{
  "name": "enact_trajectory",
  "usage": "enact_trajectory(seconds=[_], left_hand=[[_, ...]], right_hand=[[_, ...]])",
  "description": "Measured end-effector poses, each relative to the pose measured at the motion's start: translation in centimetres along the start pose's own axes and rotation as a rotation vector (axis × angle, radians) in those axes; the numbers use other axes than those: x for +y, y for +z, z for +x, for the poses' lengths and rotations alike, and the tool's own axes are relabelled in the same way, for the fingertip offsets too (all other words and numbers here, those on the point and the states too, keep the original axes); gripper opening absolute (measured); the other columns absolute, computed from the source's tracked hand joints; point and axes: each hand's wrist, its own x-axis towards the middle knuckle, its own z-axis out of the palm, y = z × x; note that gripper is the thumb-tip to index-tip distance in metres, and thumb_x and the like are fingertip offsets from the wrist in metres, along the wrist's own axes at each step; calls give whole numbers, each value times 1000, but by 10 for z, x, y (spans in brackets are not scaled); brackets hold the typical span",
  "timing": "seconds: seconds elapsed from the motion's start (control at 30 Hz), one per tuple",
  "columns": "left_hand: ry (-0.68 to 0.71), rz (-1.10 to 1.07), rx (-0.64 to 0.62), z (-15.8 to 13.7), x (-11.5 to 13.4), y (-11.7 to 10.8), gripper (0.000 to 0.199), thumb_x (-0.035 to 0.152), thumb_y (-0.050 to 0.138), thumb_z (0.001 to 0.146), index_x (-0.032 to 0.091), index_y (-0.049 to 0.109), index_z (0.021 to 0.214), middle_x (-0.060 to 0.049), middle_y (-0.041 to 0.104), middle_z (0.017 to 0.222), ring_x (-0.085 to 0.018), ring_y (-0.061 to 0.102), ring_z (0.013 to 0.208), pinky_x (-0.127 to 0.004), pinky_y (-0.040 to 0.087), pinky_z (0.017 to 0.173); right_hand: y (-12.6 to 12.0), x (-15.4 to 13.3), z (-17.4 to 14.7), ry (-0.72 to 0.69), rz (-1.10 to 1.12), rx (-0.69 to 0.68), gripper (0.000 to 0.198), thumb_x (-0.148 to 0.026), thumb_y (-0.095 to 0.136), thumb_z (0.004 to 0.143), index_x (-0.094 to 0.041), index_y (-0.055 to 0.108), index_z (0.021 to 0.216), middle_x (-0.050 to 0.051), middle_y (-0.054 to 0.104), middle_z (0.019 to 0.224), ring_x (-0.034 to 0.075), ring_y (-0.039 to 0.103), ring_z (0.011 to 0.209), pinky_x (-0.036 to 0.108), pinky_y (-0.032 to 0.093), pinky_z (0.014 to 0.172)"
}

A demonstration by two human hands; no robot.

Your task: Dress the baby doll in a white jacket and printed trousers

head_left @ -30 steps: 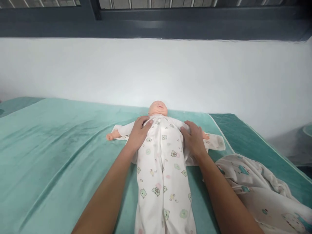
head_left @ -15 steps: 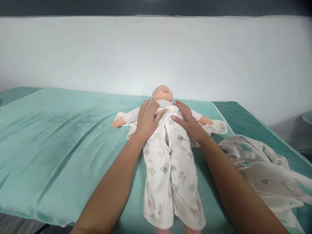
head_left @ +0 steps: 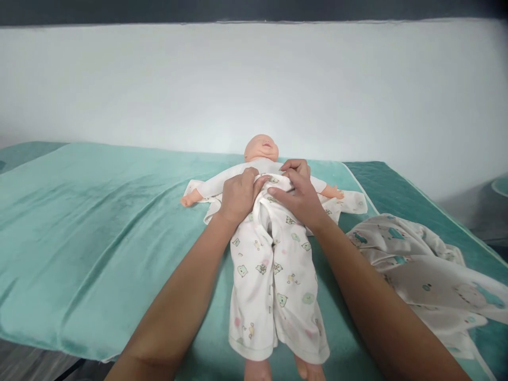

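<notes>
A baby doll lies on its back with arms spread and bare feet toward me. It has a white long-sleeved top on its upper body. White printed baby pants cover its legs up to the belly. My left hand is closed on the waistband at the left side, thumb over the cloth. At the right side of the waistband, my right hand pinches the cloth with bent fingers. The fingertips of both hands are partly hidden. A printed baby shirt is spread beneath the doll.
More printed baby clothing lies crumpled at the right, by my right forearm. A green plush cover spreads under everything. Behind it rises a white wall. Dark floor shows at the lower left.
My fingers have gone from lying flatter on the doll's sides to curling in on the waistband. The waistband has shifted a little toward the feet, baring more of the white top.
</notes>
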Motion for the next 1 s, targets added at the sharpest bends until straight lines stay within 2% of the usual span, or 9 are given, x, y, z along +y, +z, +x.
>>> enact_trajectory(seconds=[0.07, 0.17, 0.3, 0.37, 0.5, 0.6, 0.7, 0.87, 1.0], left_hand=[[-31, 17, -51, 0, -2, -3, 55, 64, 23, 96, 18, 54, 99, -6, 66, 76, -19, 64, 68, -28, 39, 62], [-66, 42, -100, -1, -5, -8, 53, 63, 26, 96, 18, 55, 99, -7, 68, 79, -21, 65, 70, -29, 40, 64], [-138, 28, -115, -4, -10, -9, 47, 60, 31, 96, 20, 55, 99, -6, 68, 82, -23, 65, 71, -29, 38, 63], [-178, -16, -112, -6, -13, -9, 44, 59, 34, 96, 21, 55, 99, -5, 67, 80, -23, 63, 71, -29, 36, 63], [-234, -145, -90, -10, -16, -10, 38, 56, 39, 95, 21, 54, 94, -2, 62, 74, -21, 60, 72, -28, 36, 64], [-263, -271, -94, -15, -14, -15, 35, 54, 44, 93, 22, 53, 83, 0, 58, 71, -18, 55, 69, -27, 35, 65], [-313, -411, -109, -21, -8, -22, 34, 50, 47, 92, 21, 51, 74, 2, 54, 67, -14, 50, 66, -26, 36, 65], [-392, -499, -89, -40, 9, -39, 33, 45, 44, 94, 20, 49, 72, 3, 50, 65, -13, 47, 65, -25, 37, 64], [-372, -467, -58, -67, 26, -57, 39, 42, 44, 95, 20, 40, 63, 4, 41, 58, -12, 40, 59, -26, 34, 61]], right_hand=[[-5, 1, -4, 39, 156, 72, 31, -42, 64, 83, -20, 50, 66, 4, 51, 94, 21, 49, 95, 39, 39, 91], [-17, 6, -16, 173, 442, 185, 36, -44, 60, 85, -20, 49, 60, 1, 47, 75, 15, 45, 71, 31, 40, 72], [-27, 16, -31, 402, 581, 317, 37, -52, 58, 83, -21, 53, 64, -1, 43, 64, 13, 37, 60, 29, 32, 56], [-28, 22, -35, 441, 480, 284, 43, -56, 60, 81, -21, 46, 59, -2, 39, 60, 13, 33, 57, 28, 28, 55], [-33, 30, -40, 405, 117, -18, 54, -60, 60, 81, -21, 31, 56, -4, 27, 57, 11, 27, 58, 28, 22, 56], [-41, 31, -45, 390, 23, -187, 51, -62, 52, 84, -21, 35, 61, -3, 32, 62, 13, 32, 63, 28, 26, 59], [-47, 29, -52, 392, 12, -299, 44, -61, 58, 80, -21, 42, 70, -3, 40, 68, 14, 37, 67, 28, 31, 62], [-44, 24, -61, 433, -7, -249, 41, -58, 66, 72, -21, 51, 77, -3, 48, 70, 15, 40, 67, 28, 33, 63], [-37, 19, -67, 446, -112, -130, 38, -54, 66, 71, -20, 50, 67, -4, 45, 60, 14, 38, 63, 27, 30, 59]])
